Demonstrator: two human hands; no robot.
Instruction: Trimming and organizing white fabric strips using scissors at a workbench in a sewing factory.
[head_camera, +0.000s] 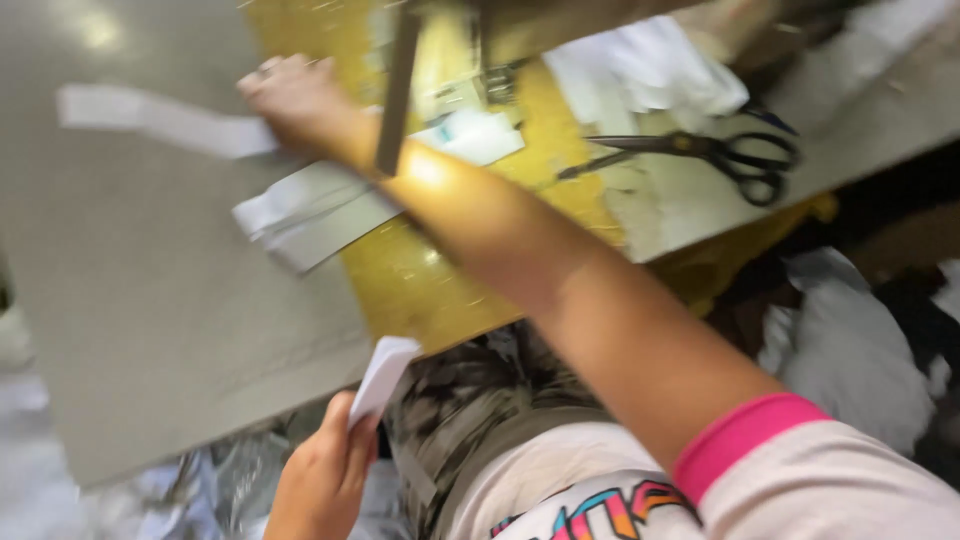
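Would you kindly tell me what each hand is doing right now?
Left hand: closed on a small white piece.
Right hand: reaches across, on a white strip; grip cannot be told.

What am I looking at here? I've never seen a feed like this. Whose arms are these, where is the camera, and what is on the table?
There is no machine: this is a single picture from a camera worn on a person's head, looking down at their own two bare hands. The picture is blurred by motion.

The right hand reaches far across the grey table and meets a long white strip; the blur hides whether it grips the strip. The left hand is low, near the person's lap, and pinches a small white piece, paper or fabric.

On the table lie a yellow sheet, a folded white and grey piece, a heap of white pieces and black scissors. More white scraps lie below the table edge.
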